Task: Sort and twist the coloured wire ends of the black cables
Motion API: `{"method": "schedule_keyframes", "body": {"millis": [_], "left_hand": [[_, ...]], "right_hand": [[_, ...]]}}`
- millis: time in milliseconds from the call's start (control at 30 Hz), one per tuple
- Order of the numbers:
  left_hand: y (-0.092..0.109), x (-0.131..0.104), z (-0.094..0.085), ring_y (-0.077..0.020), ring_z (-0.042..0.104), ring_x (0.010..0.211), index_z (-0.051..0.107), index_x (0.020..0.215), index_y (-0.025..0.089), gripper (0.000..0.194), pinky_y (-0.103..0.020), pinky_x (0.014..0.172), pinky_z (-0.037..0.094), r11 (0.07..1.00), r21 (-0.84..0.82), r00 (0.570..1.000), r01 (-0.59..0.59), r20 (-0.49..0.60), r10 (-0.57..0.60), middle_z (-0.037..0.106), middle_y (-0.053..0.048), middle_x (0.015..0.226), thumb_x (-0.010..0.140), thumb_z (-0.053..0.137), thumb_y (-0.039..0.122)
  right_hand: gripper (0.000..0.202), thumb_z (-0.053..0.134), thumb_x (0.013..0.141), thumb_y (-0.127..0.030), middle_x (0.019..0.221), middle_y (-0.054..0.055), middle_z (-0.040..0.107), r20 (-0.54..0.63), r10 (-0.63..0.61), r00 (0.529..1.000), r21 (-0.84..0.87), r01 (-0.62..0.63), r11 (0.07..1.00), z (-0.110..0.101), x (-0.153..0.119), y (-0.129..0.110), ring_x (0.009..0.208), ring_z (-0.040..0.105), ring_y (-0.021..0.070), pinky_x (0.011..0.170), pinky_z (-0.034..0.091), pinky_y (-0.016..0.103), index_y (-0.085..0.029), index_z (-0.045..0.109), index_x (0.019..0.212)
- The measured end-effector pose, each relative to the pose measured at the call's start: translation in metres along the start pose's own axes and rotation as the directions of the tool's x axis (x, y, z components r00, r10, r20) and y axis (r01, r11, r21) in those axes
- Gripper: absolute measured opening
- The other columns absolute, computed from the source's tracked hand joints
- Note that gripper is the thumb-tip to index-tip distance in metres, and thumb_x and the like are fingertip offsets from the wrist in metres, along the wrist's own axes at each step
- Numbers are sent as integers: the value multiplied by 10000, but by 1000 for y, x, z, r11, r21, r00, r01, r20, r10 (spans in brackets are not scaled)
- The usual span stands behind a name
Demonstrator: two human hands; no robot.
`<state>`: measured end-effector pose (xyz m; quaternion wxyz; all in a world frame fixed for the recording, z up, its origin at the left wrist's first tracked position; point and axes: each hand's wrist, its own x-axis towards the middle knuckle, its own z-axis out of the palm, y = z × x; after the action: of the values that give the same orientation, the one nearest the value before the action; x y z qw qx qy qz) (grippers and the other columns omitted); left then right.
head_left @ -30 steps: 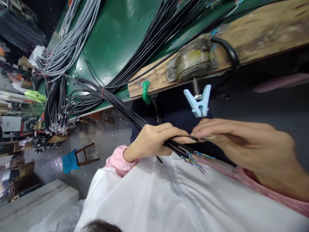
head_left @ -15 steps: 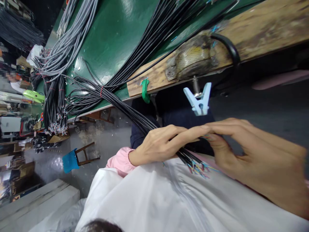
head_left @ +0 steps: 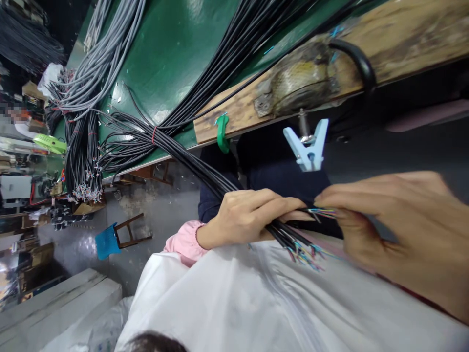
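Note:
A bundle of black cables [head_left: 194, 164] runs from the table edge down to my lap. My left hand [head_left: 252, 215] is closed around it near its stripped ends. Thin coloured wires [head_left: 306, 254] fan out below that hand over my white apron. One cable end points right from my left fingers, its coloured inner wires [head_left: 322, 212] bare. My right hand [head_left: 395, 230] pinches the tips of those wires between thumb and fingers. Past my hands, a light blue plastic clip [head_left: 308, 146] hangs on a metal stem from the device on the wooden board.
A green table [head_left: 176, 54] carries black and grey cable bundles [head_left: 106, 63]. Along its edge lies a wooden board [head_left: 406, 39] with a taped device [head_left: 300, 80] and a green hook [head_left: 222, 133]. A blue stool [head_left: 107, 241] stands on the floor at left.
My right hand has shifted right, away from my left fingers, and the coloured wires between the hands now show. The left hand keeps its grip on the bundle.

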<state>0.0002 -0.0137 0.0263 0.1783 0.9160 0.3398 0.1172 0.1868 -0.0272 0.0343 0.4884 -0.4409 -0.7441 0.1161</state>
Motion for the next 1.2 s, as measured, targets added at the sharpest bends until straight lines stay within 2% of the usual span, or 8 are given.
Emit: {"method": "schedule_keyframes", "body": {"millis": [67,233,400,633,733,867,1033,1200], "left_hand": [[-2,0,-5,-79,662,724,735,1135,130,487,-179,721,536,999,-36,999,-21,25,22,699,-39,782,1063,336,400],[-4,-5,0,-62,630,653,771,1007,136,525,-163,673,518,994,-105,999,23,-40,-27,696,-29,735,1049,370,471],[-3,-8,7,-76,635,656,767,1013,128,495,-175,651,518,994,-92,997,54,-48,-58,676,-27,701,1034,419,479],[-2,-8,1,-68,629,669,754,1084,143,468,-183,680,521,994,-78,997,72,47,-69,693,-27,774,1037,417,463],[-2,-9,4,-71,625,676,746,1114,140,468,-185,690,523,995,-70,998,68,22,-66,679,-23,765,1028,433,476],[-2,-11,8,-67,617,671,755,1090,136,465,-177,694,519,995,-81,997,65,-39,-69,670,-17,740,1027,436,469],[-4,-11,8,-78,647,733,744,1118,123,439,-190,732,532,995,-88,999,44,-7,-45,710,-41,815,1024,458,442],[-4,-11,7,-75,638,715,742,1120,134,445,-193,729,538,992,-119,999,37,-28,-41,717,-33,821,1036,424,434]], "right_hand": [[182,535,953,-127,732,-39,704,24,-13,1000,59,12,998,4,2,5,630,663,123,639,493,303,-284,555,865],[204,593,906,-105,712,-17,686,-59,166,984,96,-160,982,8,-3,8,609,658,145,561,498,306,-293,572,832],[171,660,888,-146,720,-12,689,8,142,990,200,-141,970,1,-10,1,600,657,149,575,546,315,-301,616,834],[186,643,898,-123,726,-16,680,11,101,995,174,-102,980,0,-10,-1,608,645,151,584,530,319,-300,608,852],[221,602,903,-75,730,-22,669,1,92,996,135,-91,987,5,-10,-2,618,642,138,603,531,297,-290,581,853],[204,555,922,-85,718,-21,643,-13,142,990,155,-138,978,14,-12,-3,622,638,127,579,519,260,-278,552,855],[124,559,972,-265,716,-9,658,118,253,960,412,-279,868,15,-10,-2,616,643,150,521,511,271,-295,608,862],[103,666,902,-244,740,19,701,86,341,936,369,-348,862,5,-7,1,615,658,176,535,532,321,-305,666,820]]}}
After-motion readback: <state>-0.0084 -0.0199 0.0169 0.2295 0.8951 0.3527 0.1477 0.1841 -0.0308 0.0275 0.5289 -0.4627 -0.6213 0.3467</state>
